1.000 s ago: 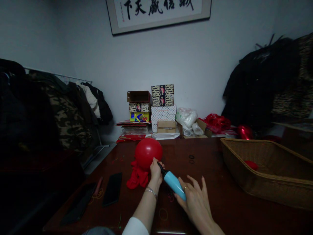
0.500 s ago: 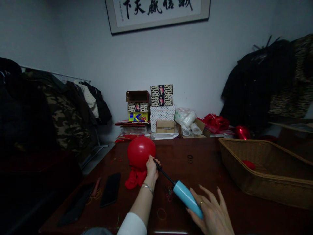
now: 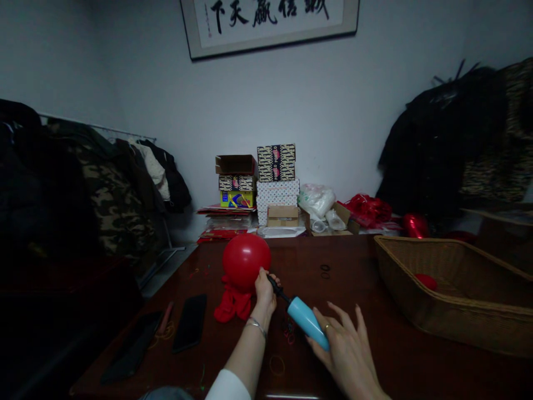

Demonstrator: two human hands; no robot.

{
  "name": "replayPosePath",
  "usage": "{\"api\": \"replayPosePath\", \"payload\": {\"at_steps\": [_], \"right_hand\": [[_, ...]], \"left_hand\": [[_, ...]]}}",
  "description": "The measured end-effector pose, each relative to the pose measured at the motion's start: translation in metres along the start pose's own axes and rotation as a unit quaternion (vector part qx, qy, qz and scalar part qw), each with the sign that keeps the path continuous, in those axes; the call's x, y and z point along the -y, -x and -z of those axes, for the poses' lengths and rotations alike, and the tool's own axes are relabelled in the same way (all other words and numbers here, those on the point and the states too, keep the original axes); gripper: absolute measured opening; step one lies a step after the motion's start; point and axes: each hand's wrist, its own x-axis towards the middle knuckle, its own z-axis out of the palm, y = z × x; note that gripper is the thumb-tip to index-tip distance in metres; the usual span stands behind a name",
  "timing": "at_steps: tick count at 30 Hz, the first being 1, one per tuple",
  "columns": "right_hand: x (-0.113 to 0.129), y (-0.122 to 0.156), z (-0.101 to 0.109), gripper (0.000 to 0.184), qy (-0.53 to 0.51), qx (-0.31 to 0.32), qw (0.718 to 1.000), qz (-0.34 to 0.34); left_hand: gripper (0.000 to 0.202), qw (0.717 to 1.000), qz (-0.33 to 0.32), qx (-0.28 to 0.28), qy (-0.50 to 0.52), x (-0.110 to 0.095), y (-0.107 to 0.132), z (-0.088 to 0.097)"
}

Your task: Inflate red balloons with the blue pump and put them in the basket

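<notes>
Holding red balloon (image 3: 245,256) to blue pump (image 3: 307,320) — left hand (image 3: 265,291).

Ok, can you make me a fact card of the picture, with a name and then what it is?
Left hand: holding the red balloon where the black end of the blue pump comes in; the join is hidden
Right hand: holding the pump's blue part, some fingers spread
By the balloon: crumpled red heap on the dark table
On the right: wicker basket with a red thing inside
Wall: framed black writing
</notes>
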Motion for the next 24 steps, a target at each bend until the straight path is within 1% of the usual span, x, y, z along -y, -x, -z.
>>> {"api": "replayPosePath", "payload": {"at_steps": [6, 10, 13, 16, 19, 24], "right_hand": [[0.017, -0.021, -0.002, 0.042, -0.025, 0.017, 0.999, -0.044], [0.021, -0.022, -0.006, 0.043, -0.038, 0.024, 0.998, -0.051], [0.021, -0.017, -0.007, 0.044, -0.044, 0.025, 0.997, -0.051], [0.016, -0.008, -0.009, 0.045, -0.040, 0.020, 0.998, -0.038], [0.005, 0.004, -0.009, 0.045, -0.018, 0.011, 1.000, -0.007], [-0.018, 0.027, -0.007, 0.049, 0.012, -0.017, 0.999, 0.036]], "left_hand": [[0.030, 1.000, 0.024, -0.012, -0.001, 0.004, 0.007, -0.003], [0.026, 0.999, 0.021, -0.024, -0.015, 0.002, 0.007, -0.003], [0.028, 0.999, 0.011, -0.030, -0.023, 0.001, 0.006, -0.002], [0.030, 1.000, 0.009, -0.020, -0.023, 0.002, 0.004, 0.000], [0.029, 1.000, 0.002, -0.010, -0.024, -0.001, -0.001, 0.002], [0.026, 0.999, -0.009, -0.019, -0.032, -0.010, -0.011, 0.003]]}}
